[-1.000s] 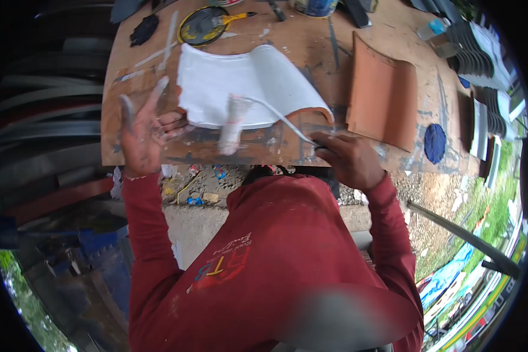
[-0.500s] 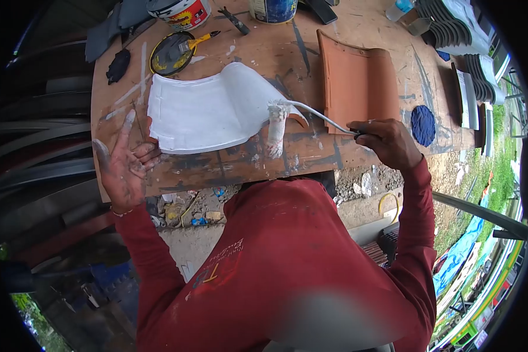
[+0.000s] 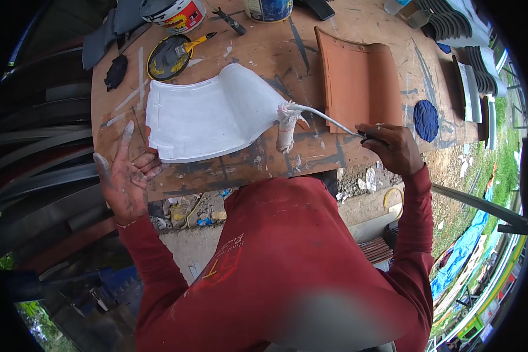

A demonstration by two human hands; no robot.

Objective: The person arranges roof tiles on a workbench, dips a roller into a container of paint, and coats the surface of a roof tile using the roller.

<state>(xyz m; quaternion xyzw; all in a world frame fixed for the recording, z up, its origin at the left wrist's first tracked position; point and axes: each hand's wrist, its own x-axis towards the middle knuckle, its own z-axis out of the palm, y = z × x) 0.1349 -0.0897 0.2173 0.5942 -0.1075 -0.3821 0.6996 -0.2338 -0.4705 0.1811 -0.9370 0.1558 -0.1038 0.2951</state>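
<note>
A curved roof tile (image 3: 188, 114) coated in white paint lies on the wooden table, with bare orange clay showing along parts of its edge. My left hand (image 3: 129, 176) is at the tile's lower left corner. Its thumb and index finger are stretched apart and the other fingers bend in by the edge; whether they touch it I cannot tell. My right hand (image 3: 391, 146) is closed around the handle of a paint roller (image 3: 286, 129). The roller's white, paint-soaked sleeve is at the tile's right edge. Behind the roller's wire lies an unpainted orange roof tile (image 3: 361, 82).
A lid with grey paint (image 3: 165, 61) and a yellow-handled brush (image 3: 199, 42) lie at the back left, near a paint bucket (image 3: 179, 14). A blue rag (image 3: 426, 120) sits at the right. Stacked grey tiles (image 3: 452, 23) stand at the back right of the wooden table (image 3: 258, 44).
The roller and my right hand have moved slightly right, the roller now at the white tile's right edge. My left hand stays by the corner. The view has shifted a little.
</note>
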